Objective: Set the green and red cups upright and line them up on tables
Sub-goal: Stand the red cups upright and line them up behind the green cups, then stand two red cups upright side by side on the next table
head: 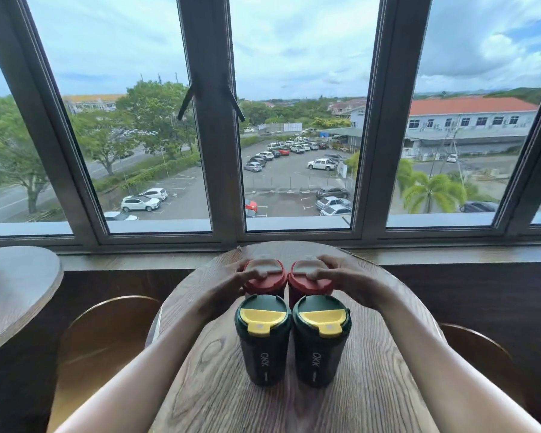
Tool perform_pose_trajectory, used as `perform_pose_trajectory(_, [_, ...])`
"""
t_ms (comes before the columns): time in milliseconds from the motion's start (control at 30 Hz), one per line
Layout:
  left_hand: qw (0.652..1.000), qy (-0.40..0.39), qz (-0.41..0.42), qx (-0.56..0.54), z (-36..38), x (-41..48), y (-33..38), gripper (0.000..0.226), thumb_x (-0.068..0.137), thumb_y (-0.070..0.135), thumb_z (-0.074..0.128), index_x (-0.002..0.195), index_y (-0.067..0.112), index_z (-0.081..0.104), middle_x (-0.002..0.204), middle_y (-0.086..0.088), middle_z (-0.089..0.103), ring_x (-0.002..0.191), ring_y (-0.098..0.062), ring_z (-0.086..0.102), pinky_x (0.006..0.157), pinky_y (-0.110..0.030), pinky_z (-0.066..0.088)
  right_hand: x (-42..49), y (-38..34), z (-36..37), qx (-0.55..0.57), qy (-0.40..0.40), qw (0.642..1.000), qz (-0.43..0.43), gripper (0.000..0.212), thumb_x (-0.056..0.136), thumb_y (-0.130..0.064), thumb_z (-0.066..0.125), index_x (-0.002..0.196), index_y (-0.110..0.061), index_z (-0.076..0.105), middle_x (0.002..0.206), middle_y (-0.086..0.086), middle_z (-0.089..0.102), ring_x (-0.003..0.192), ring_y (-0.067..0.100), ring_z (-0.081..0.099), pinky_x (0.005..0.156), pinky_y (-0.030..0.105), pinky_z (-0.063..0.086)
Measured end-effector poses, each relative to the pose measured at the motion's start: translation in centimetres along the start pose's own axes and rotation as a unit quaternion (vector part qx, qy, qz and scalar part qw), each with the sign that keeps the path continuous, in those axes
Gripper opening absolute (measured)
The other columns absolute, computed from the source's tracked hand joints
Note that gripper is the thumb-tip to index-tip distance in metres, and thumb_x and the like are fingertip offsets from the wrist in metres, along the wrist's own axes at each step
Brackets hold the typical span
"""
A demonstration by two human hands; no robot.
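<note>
Two dark green cups with yellow lid flaps stand upright side by side on the round wooden table [372,370], the left green cup [262,339] touching the right green cup [320,339]. Behind them two red cups with pale lid flaps stand upright as a pair. My left hand [231,287] wraps the left red cup [264,278] at its lid. On the lid of the right red cup [310,281] rests my right hand [347,278], fingers curled around its rim. The red cups' bodies are mostly hidden behind the green ones.
A second round table [13,292] stands at the left. Two wooden chairs sit beside the main table, the left chair [107,332] and the right chair [478,351]. A wooden window sill [450,254] and large windows lie straight behind.
</note>
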State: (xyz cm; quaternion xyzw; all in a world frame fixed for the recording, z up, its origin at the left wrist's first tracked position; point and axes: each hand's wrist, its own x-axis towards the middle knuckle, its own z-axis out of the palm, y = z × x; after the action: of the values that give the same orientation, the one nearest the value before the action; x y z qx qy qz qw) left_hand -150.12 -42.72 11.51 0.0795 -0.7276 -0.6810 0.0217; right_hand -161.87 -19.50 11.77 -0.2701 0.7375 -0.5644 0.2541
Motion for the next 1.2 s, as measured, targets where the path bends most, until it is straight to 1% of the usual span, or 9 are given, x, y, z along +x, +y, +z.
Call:
perform_pose_trajectory(133, [1.000,-0.013,-0.005,0.016,-0.4,0.2,-0.4,0.060,0.075,0.028,0.071,0.132,0.021,0.056,0.128,-0.011,0.065,0.118,-0.026,0.063,0.108,-0.044,0.044,-0.2,0.1,0.4,-0.024,0.040,0.999,-0.007,0.069,0.068,-0.034,0.075,0.131,-0.016,0.052,0.123,0.010,0.062,0.104,0.023,0.062,0.072,0.026,0.049])
perform_pose_trajectory(267, [0.998,0.021,0.025,0.061,-0.3,-0.5,-0.1,0.056,0.086,0.038,0.065,0.136,0.020,0.050,0.135,-0.006,0.058,0.121,-0.022,0.058,0.106,-0.041,0.043,-1.1,-1.1,0.9,-0.097,0.094,0.990,-0.041,0.057,0.079,-0.038,0.073,0.130,-0.021,0.054,0.126,0.004,0.057,0.113,0.019,0.055,0.085,0.028,0.049])
perform_pose_trajectory(333, [0.991,0.082,0.062,0.091,-0.7,-0.6,-0.1,0.052,0.089,0.042,0.061,0.133,0.016,0.053,0.134,-0.010,0.058,0.119,-0.023,0.057,0.098,-0.034,0.045,-1.4,-2.5,1.3,-0.153,0.170,0.969,-0.090,0.049,0.080,-0.040,0.071,0.124,-0.022,0.060,0.122,0.001,0.060,0.113,0.018,0.056,0.093,0.037,0.049])
perform_pose_trajectory(433, [0.960,0.184,0.128,0.166,-2.3,-1.8,0.6,0.027,0.094,0.026,0.060,0.116,0.011,0.065,0.108,-0.010,0.069,0.104,-0.024,0.064,0.077,-0.020,0.047,-1.3,-5.4,2.6,-0.194,0.223,0.942,-0.160,0.032,0.085,-0.026,0.070,0.116,-0.017,0.067,0.111,0.001,0.070,0.102,0.014,0.065,0.096,0.037,0.051])
perform_pose_trajectory(567, [0.925,0.262,0.161,0.225,-5.2,-5.4,2.0,0.014,0.090,0.017,0.064,0.102,0.014,0.071,0.090,-0.003,0.071,0.083,-0.011,0.065,0.069,-0.015,0.050,-0.7,-9.2,7.2,-0.232,0.162,0.938,-0.202,0.026,0.086,-0.019,0.068,0.112,-0.014,0.069,0.106,0.006,0.074,0.095,0.016,0.069,0.092,0.036,0.055])
perform_pose_trajectory(833, [0.876,0.378,0.134,0.268,-15.1,-14.5,2.3,0.011,0.086,0.016,0.066,0.090,0.013,0.075,0.076,-0.001,0.072,0.072,-0.014,0.067,0.064,-0.020,0.051,2.7,-13.3,22.5,-0.185,0.033,0.956,-0.227,0.017,0.084,-0.016,0.068,0.100,-0.015,0.073,0.087,-0.001,0.073,0.072,0.005,0.064,0.071,0.019,0.050])
perform_pose_trajectory(933, [0.855,0.428,0.110,0.272,-19.2,-18.3,1.2,0.011,0.086,0.018,0.066,0.091,0.015,0.076,0.078,0.000,0.073,0.072,-0.012,0.068,0.057,-0.011,0.048,4.3,-13.8,29.2,-0.152,-0.030,0.961,-0.227,0.017,0.082,-0.014,0.068,0.097,-0.017,0.074,0.082,-0.001,0.073,0.071,0.008,0.064,0.074,0.026,0.052])
perform_pose_trajectory(1100, [0.828,0.494,0.071,0.254,-27.1,-24.4,-1.9,0.009,0.085,0.019,0.065,0.086,0.020,0.075,0.083,-0.001,0.074,0.080,-0.018,0.071,0.071,-0.026,0.056,7.3,-14.7,40.5,-0.088,-0.136,0.959,-0.232,0.015,0.083,-0.009,0.068,0.094,-0.018,0.073,0.078,-0.002,0.071,0.065,0.004,0.063,0.063,0.020,0.049])
perform_pose_trajectory(1200, [0.816,0.522,0.050,0.244,-32.6,-27.0,-3.5,0.011,0.084,0.017,0.064,0.082,0.021,0.073,0.080,0.003,0.073,0.081,-0.017,0.070,0.076,-0.030,0.056,9.6,-14.8,47.2,-0.073,-0.178,0.956,-0.220,0.013,0.083,-0.012,0.069,0.094,-0.017,0.073,0.083,0.007,0.074,0.067,0.010,0.064,0.067,0.027,0.052])
